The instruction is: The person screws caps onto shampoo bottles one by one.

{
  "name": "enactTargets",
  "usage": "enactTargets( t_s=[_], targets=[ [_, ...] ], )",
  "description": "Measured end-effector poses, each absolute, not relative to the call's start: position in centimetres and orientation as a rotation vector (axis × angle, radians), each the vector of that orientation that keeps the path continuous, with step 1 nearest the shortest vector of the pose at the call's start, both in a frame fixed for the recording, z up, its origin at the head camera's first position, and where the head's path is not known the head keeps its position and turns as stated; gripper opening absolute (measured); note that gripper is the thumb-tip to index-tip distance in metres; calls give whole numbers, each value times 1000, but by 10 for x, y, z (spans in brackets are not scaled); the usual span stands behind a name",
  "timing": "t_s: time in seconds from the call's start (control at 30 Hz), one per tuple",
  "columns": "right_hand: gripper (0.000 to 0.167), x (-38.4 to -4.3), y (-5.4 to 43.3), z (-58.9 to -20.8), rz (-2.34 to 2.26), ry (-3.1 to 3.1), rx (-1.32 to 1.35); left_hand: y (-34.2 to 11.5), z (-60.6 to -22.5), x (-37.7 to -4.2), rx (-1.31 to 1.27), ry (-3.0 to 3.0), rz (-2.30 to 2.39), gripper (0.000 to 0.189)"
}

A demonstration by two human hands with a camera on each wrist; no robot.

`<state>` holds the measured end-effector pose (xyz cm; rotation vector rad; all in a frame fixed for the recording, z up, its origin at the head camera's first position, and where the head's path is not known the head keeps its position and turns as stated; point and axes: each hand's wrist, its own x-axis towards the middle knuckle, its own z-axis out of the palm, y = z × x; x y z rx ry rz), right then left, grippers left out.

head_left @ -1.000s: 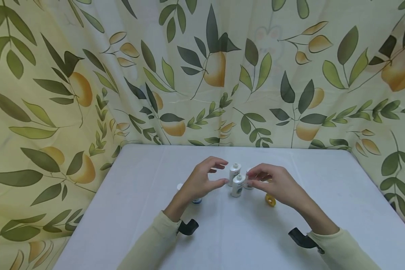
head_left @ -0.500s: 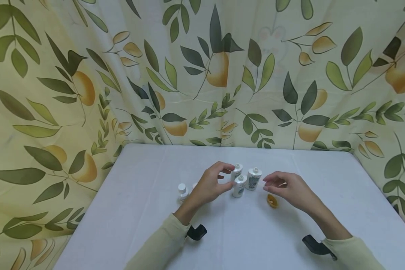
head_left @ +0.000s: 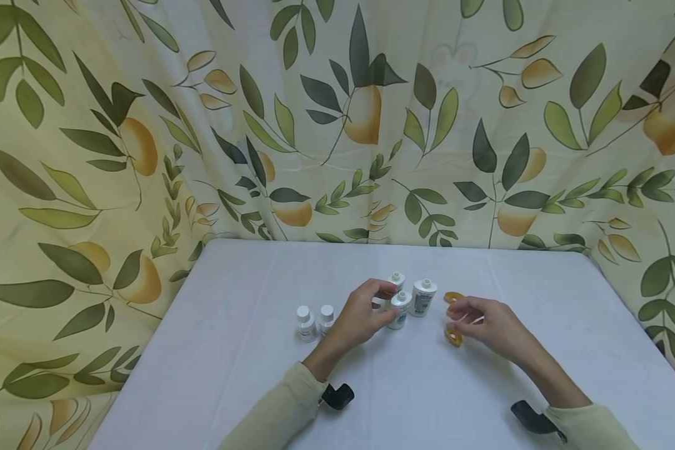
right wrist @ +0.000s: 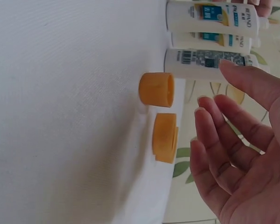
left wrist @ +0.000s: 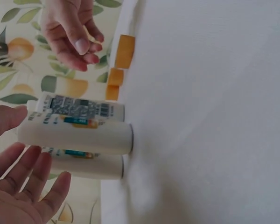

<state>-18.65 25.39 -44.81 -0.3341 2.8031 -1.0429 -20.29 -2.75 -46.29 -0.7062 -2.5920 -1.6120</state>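
Observation:
Three white bottles without caps stand close together: a front one [head_left: 399, 310], a back one [head_left: 397, 279] and a right one [head_left: 424, 298]. My left hand [head_left: 363, 315] is just left of the front bottle, its thumb and fingers spread at the upper part. Whether they touch it is unclear; in the left wrist view the fingers [left wrist: 35, 179] are relaxed. My right hand [head_left: 486, 322] hovers by two orange caps, a far one [head_left: 453, 297] and a near one [head_left: 453, 337]. Its fingers are loosely bent with nothing between them in the right wrist view.
Two small bottles with white lids stand to the left, an outer one [head_left: 305, 324] and an inner one [head_left: 327, 320] partly behind my left hand. Under everything is a white-covered table [head_left: 247, 387], and a leaf-and-fruit patterned curtain [head_left: 315, 175] hangs behind it.
My right hand has left the right bottle and moved right and nearer, to the orange caps. My left hand has shifted right and slightly nearer, towards the front bottle, uncovering the small white-lidded bottles.

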Motion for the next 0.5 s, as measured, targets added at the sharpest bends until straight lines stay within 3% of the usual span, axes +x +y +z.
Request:
enactTargets(
  t_s=[0.5],
  targets=[
    [35,-182,255,-461,-990,2799,-352,-17,-478,-201,-667,-2565,-1601,37]
  ],
)
